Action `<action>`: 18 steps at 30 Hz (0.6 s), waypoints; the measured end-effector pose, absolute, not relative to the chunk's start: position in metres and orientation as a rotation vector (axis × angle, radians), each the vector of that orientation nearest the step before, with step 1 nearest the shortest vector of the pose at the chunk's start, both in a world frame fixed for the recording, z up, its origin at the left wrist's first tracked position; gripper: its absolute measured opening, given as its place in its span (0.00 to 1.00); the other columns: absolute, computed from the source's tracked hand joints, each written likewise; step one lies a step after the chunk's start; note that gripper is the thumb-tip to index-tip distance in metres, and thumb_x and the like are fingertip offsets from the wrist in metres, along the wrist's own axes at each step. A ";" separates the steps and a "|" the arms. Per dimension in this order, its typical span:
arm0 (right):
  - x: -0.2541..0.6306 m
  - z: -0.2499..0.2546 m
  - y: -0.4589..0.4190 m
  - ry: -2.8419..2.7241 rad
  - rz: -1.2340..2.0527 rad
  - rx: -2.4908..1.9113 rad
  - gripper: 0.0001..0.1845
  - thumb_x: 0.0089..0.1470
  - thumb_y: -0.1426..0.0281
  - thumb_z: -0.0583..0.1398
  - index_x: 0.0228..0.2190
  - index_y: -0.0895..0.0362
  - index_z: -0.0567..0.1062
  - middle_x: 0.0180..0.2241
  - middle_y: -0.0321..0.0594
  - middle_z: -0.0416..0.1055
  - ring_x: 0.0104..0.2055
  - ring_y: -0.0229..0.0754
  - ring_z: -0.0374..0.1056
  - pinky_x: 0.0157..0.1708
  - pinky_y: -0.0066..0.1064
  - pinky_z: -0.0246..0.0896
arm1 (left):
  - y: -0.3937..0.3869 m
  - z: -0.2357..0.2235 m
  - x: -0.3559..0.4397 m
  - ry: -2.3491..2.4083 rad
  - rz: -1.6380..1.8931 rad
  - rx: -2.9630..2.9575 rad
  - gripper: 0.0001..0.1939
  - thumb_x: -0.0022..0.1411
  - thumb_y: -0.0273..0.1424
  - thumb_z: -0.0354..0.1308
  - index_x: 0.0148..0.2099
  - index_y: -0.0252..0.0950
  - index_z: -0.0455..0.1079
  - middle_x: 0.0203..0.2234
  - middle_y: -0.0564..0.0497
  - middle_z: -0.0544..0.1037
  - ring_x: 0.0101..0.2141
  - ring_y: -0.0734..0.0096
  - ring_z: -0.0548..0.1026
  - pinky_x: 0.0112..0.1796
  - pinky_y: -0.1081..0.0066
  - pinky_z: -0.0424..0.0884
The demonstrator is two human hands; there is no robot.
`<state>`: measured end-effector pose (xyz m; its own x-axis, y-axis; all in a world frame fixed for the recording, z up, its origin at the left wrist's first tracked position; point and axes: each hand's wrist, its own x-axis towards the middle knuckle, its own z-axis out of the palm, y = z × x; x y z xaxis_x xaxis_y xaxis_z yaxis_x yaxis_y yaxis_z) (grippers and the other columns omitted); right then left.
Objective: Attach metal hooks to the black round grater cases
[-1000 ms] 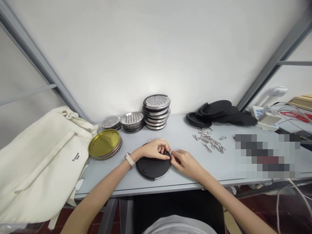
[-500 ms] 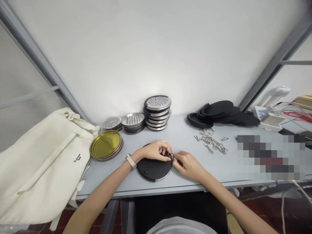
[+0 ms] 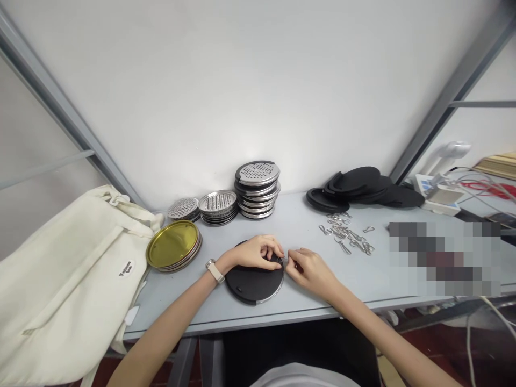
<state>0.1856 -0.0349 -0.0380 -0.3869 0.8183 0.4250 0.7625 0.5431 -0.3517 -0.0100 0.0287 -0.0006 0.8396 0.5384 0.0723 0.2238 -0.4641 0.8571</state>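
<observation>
A round black disc with a thin steel rim (image 3: 252, 286) lies on the table under my hands. My left hand (image 3: 256, 252) rests on its upper edge, fingers pinching the rim. A wristwatch with a pale strap (image 3: 215, 271) sits on that wrist. Just right of those fingers, my right hand (image 3: 311, 270) holds a small metal clip (image 3: 284, 259) by its fingertips, close to the disc's edge. The clip is partly hidden by my fingers.
Stacks of steel graters (image 3: 257, 188) and a stack of gold-faced lids (image 3: 173, 246) stand behind and left. A cream canvas bag (image 3: 68, 285) lies left. Loose metal clips (image 3: 344, 234) and black covers (image 3: 355, 188) lie right. A pixelated patch hides the table's right part.
My right hand has drawn slightly right, opening a small gap between the hands. The clip stays at the disc's edge. The whole view has shifted a little.
</observation>
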 end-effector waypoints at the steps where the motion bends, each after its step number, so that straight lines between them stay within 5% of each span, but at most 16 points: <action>1: 0.186 -0.038 -0.035 -2.220 0.141 -1.275 0.12 0.54 0.75 0.51 0.21 0.55 0.61 0.18 0.32 0.59 0.22 0.37 0.56 0.26 0.28 0.48 | 0.029 0.000 -0.010 0.565 0.412 2.068 0.10 0.51 0.29 0.63 0.38 0.32 0.72 0.40 0.48 0.70 0.27 0.82 0.65 0.29 0.77 0.64; 7: 0.186 -0.039 -0.035 -2.385 0.181 -1.167 0.10 0.59 0.73 0.50 0.26 0.55 0.64 0.20 0.34 0.62 0.24 0.38 0.58 0.26 0.29 0.48 | 0.028 -0.001 -0.011 0.626 0.447 2.058 0.13 0.49 0.31 0.64 0.38 0.32 0.69 0.32 0.51 0.70 0.27 0.80 0.67 0.28 0.76 0.65; 18: 0.186 -0.034 -0.037 -2.383 0.271 -1.166 0.13 0.59 0.72 0.50 0.23 0.56 0.65 0.20 0.34 0.61 0.24 0.37 0.59 0.27 0.28 0.50 | 0.030 0.000 -0.011 0.591 0.433 1.939 0.12 0.49 0.31 0.65 0.34 0.30 0.70 0.37 0.47 0.72 0.27 0.80 0.66 0.30 0.75 0.66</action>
